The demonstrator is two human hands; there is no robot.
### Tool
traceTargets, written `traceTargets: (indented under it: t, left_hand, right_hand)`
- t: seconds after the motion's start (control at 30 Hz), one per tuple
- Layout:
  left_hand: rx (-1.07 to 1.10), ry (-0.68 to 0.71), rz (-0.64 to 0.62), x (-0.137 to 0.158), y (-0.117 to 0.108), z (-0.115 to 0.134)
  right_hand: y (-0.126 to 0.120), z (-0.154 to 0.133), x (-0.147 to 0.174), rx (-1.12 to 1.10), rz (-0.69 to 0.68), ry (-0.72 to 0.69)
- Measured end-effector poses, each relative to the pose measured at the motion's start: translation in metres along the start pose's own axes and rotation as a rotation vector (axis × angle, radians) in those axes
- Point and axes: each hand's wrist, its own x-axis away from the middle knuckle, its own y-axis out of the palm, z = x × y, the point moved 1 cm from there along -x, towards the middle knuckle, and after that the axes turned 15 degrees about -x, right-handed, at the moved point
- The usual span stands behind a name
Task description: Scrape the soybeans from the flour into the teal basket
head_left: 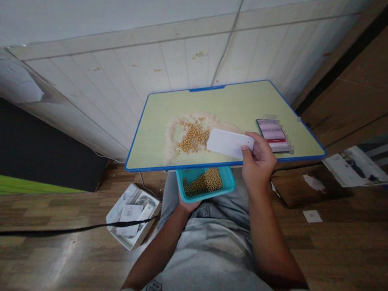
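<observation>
Far left on the wooden floor, a black cable trails across the boards to an open white box holding small packets. Just right of it sit the person's knees in grey trousers, under a small folding table with a pale green top and a blue rim.

On the tabletop's left half lies a patch of rice, with a heap of soybeans in the middle of it. Below the near edge of the table, the left hand cups a teal plastic tray from underneath, fingers wrapped round its base; the tray sits just under the rim and holds more soybeans, free of rice.

Further right, the right hand pinches a white card between thumb and fingers at the card's right end. The card lies low over the table, its left edge touching the right side of the bean heap.

Beside that hand, near the table's right corner, a smartphone lies flat with its screen lit. Past the table, cardboard boxes lean against the wall, and a printed sheet rests on the floor.
</observation>
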Motion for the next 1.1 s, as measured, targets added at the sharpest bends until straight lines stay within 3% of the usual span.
traceTargets:
  t: [0.73, 0.97, 1.1]
  left_hand:
    - [-0.032, 0.029, -0.074, -0.015, -0.017, -0.006]
    - [-0.047, 0.033, -0.107, -0.008, -0.01, -0.004]
    - [-0.034, 0.01, -0.048, -0.005, -0.006, -0.003]
  right_hand:
    - [0.001, 0.003, 0.004, -0.04, -0.067, 0.037]
    - [0.002, 0.001, 0.004, -0.034, 0.007, -0.023]
    - [0.002, 0.002, 0.003, -0.042, -0.007, -0.001]
